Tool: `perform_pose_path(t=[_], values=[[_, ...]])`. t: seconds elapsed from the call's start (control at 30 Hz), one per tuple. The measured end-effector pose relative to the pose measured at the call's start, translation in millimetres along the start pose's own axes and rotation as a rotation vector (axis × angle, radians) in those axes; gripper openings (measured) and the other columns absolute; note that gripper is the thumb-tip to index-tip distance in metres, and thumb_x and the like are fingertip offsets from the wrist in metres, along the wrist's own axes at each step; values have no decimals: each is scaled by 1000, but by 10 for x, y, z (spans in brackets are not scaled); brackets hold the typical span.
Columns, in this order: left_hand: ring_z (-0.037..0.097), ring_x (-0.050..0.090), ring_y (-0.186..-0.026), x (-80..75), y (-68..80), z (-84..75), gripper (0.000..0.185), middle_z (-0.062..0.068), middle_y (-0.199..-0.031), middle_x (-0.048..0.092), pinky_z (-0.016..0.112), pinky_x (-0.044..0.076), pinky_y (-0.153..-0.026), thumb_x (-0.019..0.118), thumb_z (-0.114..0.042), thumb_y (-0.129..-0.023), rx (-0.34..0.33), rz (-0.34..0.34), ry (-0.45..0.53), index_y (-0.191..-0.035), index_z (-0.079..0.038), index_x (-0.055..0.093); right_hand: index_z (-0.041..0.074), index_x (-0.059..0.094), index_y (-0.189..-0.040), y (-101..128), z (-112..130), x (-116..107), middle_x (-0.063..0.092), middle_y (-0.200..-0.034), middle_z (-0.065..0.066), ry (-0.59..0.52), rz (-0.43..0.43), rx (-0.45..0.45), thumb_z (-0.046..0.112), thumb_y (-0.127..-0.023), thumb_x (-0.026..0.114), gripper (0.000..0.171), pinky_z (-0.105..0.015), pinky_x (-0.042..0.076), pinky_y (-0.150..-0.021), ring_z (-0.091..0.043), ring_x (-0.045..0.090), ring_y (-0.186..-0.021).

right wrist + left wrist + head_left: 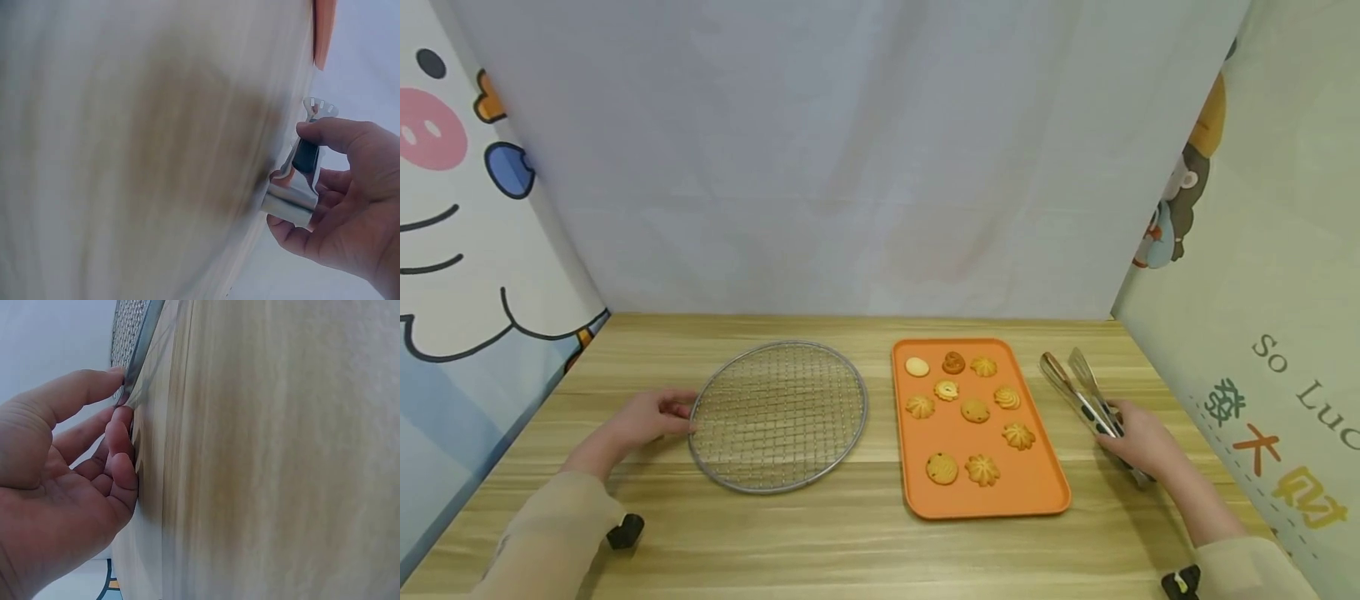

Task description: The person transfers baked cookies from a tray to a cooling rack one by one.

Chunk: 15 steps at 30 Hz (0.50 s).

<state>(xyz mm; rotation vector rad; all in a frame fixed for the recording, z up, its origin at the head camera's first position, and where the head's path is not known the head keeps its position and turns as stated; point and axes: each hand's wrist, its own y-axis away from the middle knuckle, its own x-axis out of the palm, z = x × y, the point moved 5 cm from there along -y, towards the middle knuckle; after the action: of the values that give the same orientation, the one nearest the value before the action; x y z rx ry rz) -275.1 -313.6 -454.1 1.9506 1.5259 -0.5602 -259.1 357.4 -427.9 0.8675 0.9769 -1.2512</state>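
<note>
The hands are well apart. The left hand (pixel 653 417) pinches the rim of the round wire rack (pixel 778 417), presumably keeping fingers off its mesh. The right hand (pixel 1138 437) grips the tongs (pixel 305 156) by the handles, apparently leaving the tips free. Between them, an orange tray (pixel 977 502) holds spaced cookies (pixel 975 410), likely for individual access.

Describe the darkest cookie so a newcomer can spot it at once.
On the wooden table, find the orange tray between the round wire rack and the tongs. In its far row of three, take the middle cookie. It is clearly darker brown than the pale, smooth cookie to its left and the golden, ridged cookie to its right.
</note>
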Motion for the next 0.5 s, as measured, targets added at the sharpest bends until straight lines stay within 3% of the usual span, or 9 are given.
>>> perform_pose_path(t=[0.23, 0.37, 0.5], values=[[38, 56, -108, 12, 58, -53, 69, 31, -129, 49, 31, 51, -79, 73, -18, -82, 55, 13, 20, -135, 13, 40, -19, 43, -125, 38, -12, -37, 58, -99, -34, -39, -51, -9, 10, -81, 66, 58, -49, 48, -69, -37, 58, -83], [38, 56, -110, 22, 77, -52, 72, 32, -137, 42, 30, 51, -83, 74, -15, -82, 56, 7, 53, -137, 13, 37, -17, 45, -124, 52, -1, -65, 56, -101, -34, -47, -78, 1, 7, -80, 64, 54, -43, 46, -65, -34, 55, -80], [34, 58, -107, 31, 88, -42, 73, 30, -138, 42, 22, 50, -77, 75, -15, -80, 49, -3, 56, -137, 11, 38, -16, 46, -124, 54, 38, -92, 56, -101, -32, -69, -94, 3, 7, -80, 63, 52, -36, 43, -61, -31, 55, -78]])
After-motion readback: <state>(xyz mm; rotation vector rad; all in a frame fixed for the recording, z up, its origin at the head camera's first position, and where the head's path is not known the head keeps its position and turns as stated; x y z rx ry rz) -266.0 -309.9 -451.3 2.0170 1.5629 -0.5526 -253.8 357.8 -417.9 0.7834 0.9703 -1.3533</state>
